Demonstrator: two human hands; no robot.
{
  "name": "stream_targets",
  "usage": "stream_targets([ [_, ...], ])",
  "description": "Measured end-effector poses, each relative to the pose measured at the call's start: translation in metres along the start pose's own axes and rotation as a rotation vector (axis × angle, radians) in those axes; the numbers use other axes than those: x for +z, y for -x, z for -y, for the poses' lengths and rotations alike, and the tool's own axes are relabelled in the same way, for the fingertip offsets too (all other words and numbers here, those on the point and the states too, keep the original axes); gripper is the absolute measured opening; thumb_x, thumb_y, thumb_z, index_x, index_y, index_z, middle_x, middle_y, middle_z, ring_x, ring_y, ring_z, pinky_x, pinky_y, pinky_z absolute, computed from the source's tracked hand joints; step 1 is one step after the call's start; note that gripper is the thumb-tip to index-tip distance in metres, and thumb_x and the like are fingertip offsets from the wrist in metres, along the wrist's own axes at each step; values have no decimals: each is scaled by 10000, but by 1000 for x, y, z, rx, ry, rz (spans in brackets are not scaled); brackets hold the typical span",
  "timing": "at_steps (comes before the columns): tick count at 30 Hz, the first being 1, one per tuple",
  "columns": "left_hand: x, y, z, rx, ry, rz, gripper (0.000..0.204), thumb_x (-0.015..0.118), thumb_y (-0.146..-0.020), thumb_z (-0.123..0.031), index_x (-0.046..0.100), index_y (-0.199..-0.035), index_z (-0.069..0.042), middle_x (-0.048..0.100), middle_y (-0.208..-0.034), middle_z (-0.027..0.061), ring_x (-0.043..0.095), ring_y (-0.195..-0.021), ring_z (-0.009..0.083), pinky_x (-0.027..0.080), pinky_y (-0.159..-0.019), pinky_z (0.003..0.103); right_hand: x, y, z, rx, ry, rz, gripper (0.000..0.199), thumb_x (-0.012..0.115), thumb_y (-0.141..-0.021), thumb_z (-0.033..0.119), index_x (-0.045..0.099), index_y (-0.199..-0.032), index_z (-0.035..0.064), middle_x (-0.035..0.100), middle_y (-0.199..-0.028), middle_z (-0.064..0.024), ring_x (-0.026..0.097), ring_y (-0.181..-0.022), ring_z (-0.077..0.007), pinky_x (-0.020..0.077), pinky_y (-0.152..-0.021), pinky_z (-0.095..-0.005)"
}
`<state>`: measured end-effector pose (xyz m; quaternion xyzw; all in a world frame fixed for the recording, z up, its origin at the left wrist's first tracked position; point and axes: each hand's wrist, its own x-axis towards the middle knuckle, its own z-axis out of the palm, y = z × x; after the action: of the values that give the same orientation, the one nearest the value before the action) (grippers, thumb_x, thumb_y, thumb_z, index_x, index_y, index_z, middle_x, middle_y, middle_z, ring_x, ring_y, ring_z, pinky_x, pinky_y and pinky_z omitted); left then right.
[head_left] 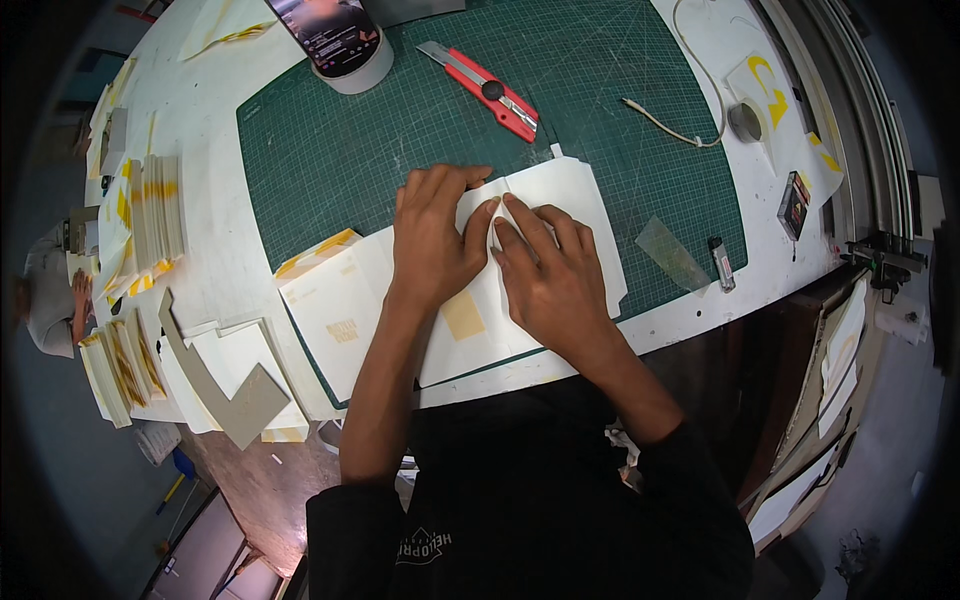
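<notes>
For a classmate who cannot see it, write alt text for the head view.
Both hands, left hand and right hand, press flat on a folded cream paper sheet lying on a green cutting mat. A red utility knife lies above; paper stacks sit at left.

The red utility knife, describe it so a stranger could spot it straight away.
On the dark green cutting mat, look to the far edge, beyond the left hand and right hand pressing cream paper. The red utility knife lies diagonally there, the only red tool, with a grey blade end.
</notes>
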<state>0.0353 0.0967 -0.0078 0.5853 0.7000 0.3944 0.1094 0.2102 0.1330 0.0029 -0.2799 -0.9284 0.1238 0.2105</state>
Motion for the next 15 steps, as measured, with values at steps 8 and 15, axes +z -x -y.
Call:
stream_targets([
  [8, -4, -1, -4, -45, 21, 41, 355, 806, -870, -113, 730, -1215, -77, 705, -1049, 76, 620, -1009, 270, 436, -954, 408, -3, 0, -2, -15, -7, -24, 365, 728, -910, 108, 676, -1242, -33, 605, -1424, -164, 571, -1214, -348, 465, -965, -494],
  [15, -5, 0, -2, -23, 8, 70, 353, 792, -880, -112, 720, -1225, -83, 696, -1073, 78, 625, -1031, 272, 427, -963, 411, -5, 2, -2, 33, -90, -12, 391, 738, -931, 143, 692, -1291, -3, 589, -1497, -123, 568, -1232, -336, 428, -1012, -474],
])
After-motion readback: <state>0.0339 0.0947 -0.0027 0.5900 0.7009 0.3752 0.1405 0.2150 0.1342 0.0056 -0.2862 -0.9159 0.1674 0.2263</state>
